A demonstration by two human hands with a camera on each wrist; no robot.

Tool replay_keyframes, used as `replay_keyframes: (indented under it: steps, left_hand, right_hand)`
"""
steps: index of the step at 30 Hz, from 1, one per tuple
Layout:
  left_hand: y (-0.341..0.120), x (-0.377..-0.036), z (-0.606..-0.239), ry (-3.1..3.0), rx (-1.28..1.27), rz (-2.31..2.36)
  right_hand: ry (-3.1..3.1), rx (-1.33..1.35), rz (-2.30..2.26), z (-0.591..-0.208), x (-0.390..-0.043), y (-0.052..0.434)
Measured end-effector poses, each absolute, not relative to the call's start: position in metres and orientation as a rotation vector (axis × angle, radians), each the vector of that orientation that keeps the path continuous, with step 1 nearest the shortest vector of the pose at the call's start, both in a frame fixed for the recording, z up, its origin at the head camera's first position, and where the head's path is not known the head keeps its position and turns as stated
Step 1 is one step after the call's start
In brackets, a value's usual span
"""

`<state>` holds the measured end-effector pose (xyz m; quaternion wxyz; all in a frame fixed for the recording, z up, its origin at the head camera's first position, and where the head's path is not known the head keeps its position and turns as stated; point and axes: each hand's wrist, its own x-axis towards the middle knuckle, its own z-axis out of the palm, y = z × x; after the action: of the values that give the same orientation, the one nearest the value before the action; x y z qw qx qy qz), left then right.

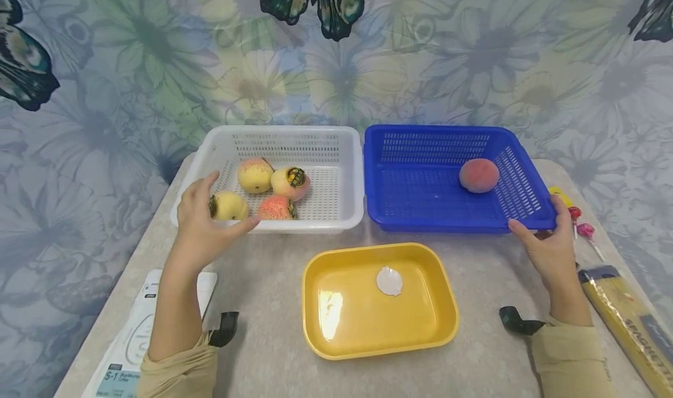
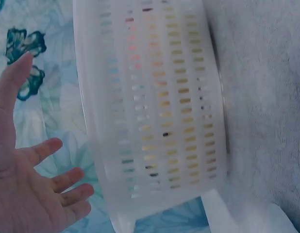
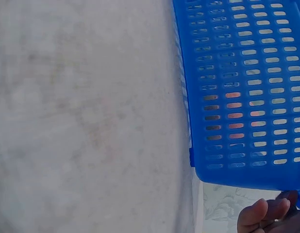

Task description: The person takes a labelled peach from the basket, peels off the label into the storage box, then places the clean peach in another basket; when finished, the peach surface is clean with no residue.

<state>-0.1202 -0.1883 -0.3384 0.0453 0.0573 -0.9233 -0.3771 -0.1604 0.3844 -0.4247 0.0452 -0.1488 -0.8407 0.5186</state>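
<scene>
Head view shows two baskets side by side at the far edge of the table (image 1: 273,339), rims almost touching, with a yellow tray (image 1: 420,328) in front of the gap between them. The white basket (image 1: 347,152) holds four peaches bunched toward its near-left corner; the blue basket (image 1: 378,152) holds a single peach (image 1: 479,175) toward its right wall.

The left hand (image 1: 202,222) hovers at the white basket's near-left corner, fingers spread and relaxed, thumb stretched along the front rim just beside the yellowish peach (image 1: 229,205) — gripping nothing, and the left wrist view confirms it: an open palm apart from the slotted wall. That placement reads as a hand standing close to the fruit nearest it.

The right hand (image 1: 549,252) sits at the blue basket's near-right corner, thumb against the rim; the right wrist view shows its fingertips (image 3: 259,216) curled just under that corner. It looks like a steadying hold, though I cannot tell how firmly it grips.

On the tray lies a small pale disc (image 1: 389,281). A spaghetti packet (image 1: 625,322) and lollipops (image 1: 580,225) lie at the right edge, a white packet (image 1: 131,339) at the left.
</scene>
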Motion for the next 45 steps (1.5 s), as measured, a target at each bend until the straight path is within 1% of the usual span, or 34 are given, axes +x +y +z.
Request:
replay_keyframes:
  steps: [7, 10, 15, 19, 23, 26, 32, 37, 40, 45]
  left_hand:
    - [-0.206, -0.123, -0.346, -2.855, 0.317, -1.064]
    - [-0.212, -0.123, -0.351, -2.849, 0.369, -1.072]
    - [-0.220, -0.124, -0.356, -2.821, 0.427, -1.093]
    - [-0.222, -0.124, -0.357, -2.840, 0.452, -1.117]
    - [-0.224, -0.126, -0.361, -2.865, 0.475, -1.145]
    - [-0.226, -0.127, -0.365, -2.876, 0.487, -1.151]
    - [-0.230, -0.129, -0.371, -2.881, 0.492, -1.155]
    - [-0.232, -0.128, -0.372, -2.875, 0.470, -1.150]
    - [-0.232, -0.127, -0.372, -2.867, 0.445, -1.143]
    - [-0.232, -0.126, -0.372, -2.863, 0.433, -1.123]
  right_hand:
    - [-2.560, -0.551, 1.466, -0.420, -0.154, 0.378]
    - [-2.565, -0.597, 1.323, -0.411, -0.150, 0.375]
    - [-2.576, -0.536, 1.123, -0.391, -0.149, 0.366]
    - [-2.580, -0.370, 1.108, -0.372, -0.151, 0.354]
    - [-2.535, -0.082, 1.116, -0.352, -0.155, 0.328]
    - [-2.527, 0.168, 1.130, -0.337, -0.158, 0.301]
    - [-2.640, 0.516, 1.187, -0.312, -0.165, 0.232]
    - [-2.689, 0.776, 1.177, -0.308, -0.172, 0.174]
    - [-2.732, 0.887, 1.173, -0.312, -0.174, 0.142]
    - [-2.818, 0.994, 1.203, -0.326, -0.183, 0.101]
